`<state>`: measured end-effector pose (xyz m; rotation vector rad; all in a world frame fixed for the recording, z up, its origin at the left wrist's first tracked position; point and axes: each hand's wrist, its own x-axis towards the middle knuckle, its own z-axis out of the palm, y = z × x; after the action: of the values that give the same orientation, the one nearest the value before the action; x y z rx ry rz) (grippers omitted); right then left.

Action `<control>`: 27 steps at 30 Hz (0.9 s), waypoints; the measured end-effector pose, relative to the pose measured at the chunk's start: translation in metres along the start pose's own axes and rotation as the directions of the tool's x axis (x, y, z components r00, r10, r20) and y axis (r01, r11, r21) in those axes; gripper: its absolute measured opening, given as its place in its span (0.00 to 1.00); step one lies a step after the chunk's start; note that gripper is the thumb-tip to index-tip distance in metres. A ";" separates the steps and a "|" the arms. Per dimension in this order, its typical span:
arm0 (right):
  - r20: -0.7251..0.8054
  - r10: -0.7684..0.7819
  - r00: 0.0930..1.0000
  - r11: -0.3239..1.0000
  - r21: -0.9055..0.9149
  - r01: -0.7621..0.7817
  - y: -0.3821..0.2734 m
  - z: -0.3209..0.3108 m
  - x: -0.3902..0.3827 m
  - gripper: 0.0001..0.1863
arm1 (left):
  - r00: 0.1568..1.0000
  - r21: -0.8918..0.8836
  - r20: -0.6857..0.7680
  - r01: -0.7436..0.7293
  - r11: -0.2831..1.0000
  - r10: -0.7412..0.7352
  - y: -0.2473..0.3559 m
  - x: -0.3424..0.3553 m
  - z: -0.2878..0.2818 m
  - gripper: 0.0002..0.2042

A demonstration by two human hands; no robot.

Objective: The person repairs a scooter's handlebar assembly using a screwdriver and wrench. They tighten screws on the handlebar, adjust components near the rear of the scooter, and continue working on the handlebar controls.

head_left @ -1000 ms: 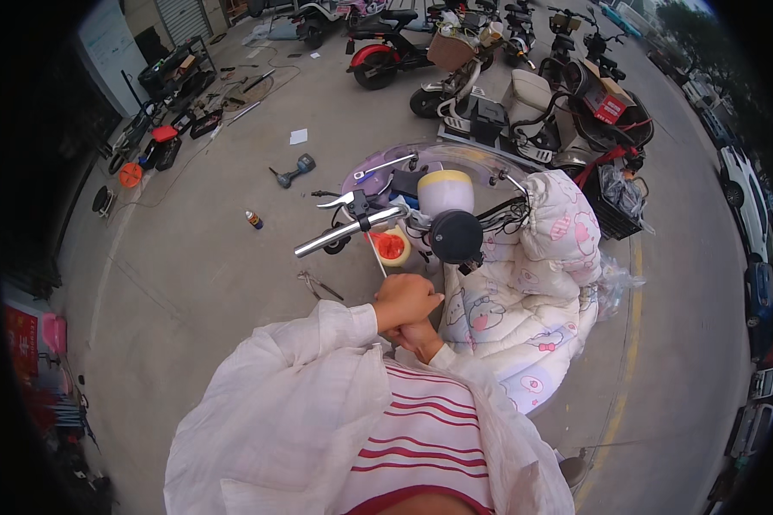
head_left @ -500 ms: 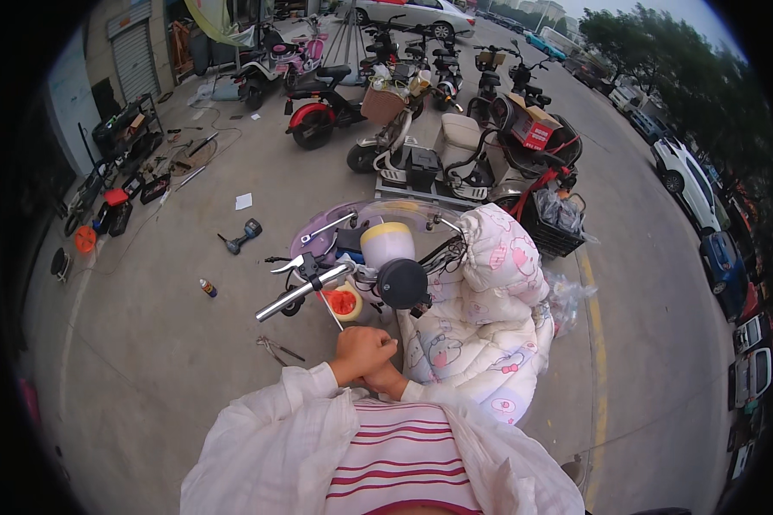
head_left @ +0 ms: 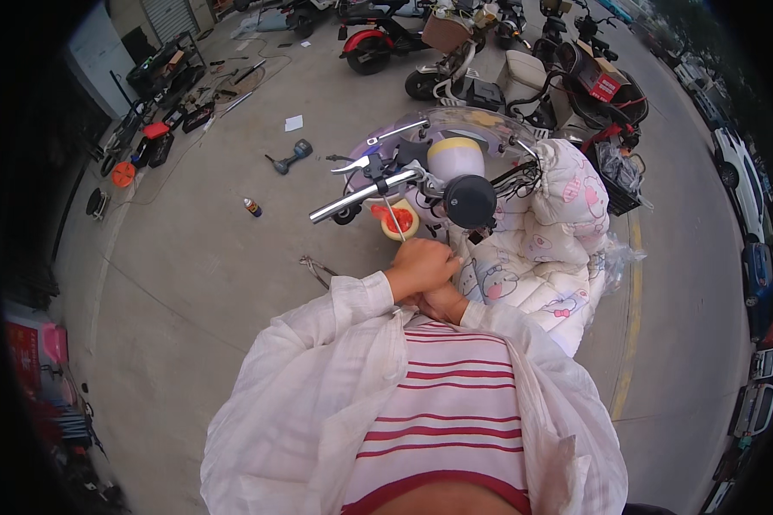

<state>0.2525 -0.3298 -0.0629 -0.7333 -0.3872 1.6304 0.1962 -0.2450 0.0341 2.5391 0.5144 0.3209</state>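
Note:
In front of me stands a purple scooter whose bare chrome handlebar [head_left: 361, 196] carries a brake lever [head_left: 353, 166]. My left hand [head_left: 423, 266] is closed round the lower end of a thin metal rod [head_left: 396, 221], like a screwdriver shaft. The rod's far end reaches up to the lever's clamp. Tucked under the left hand, my right hand [head_left: 443, 302] has its fingers curled; what they hold, if anything, is hidden. A round black mirror or cap [head_left: 470, 202] sits beside the bar. A white padded quilt cover [head_left: 524, 273] with pink prints hangs over the scooter's right side.
Pliers [head_left: 315, 269], a spray can [head_left: 252, 207] and a cordless drill [head_left: 289, 158] lie or stand on the concrete at left. Tools and a workbench [head_left: 165, 67] are farther back. Other scooters [head_left: 372, 50] stand ahead; parked cars [head_left: 737, 171] line the right.
My view has tilted down and turned left, so the scene shifts up and right. Both hands stay together at the lower end of the rod, which still points at the lever clamp.

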 end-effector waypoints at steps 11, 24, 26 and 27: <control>-0.125 -0.007 0.992 1.000 -0.003 0.007 -0.028 0.039 -0.018 0.20 | 0.820 0.170 0.215 -0.566 0.807 0.530 -0.065 -0.005 -0.073 0.13; -0.483 -0.269 0.833 0.959 -0.210 0.188 -0.032 0.046 -0.048 0.15 | 0.876 0.148 0.377 -0.376 0.915 0.300 -0.023 -0.012 -0.074 0.11; -0.467 -0.300 0.832 0.951 -0.212 0.224 -0.036 0.049 -0.035 0.13 | 0.945 0.077 0.236 -0.252 0.965 0.228 -0.032 -0.028 -0.066 0.11; -0.437 -0.279 0.855 0.957 -0.203 0.208 -0.041 0.054 -0.025 0.13 | 0.971 0.043 0.161 -0.188 0.981 0.179 -0.036 -0.037 -0.068 0.10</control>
<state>0.2493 -0.3378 0.0085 -1.1106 -0.2440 1.1466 0.1300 -0.2017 0.0670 2.6466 0.2316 0.1723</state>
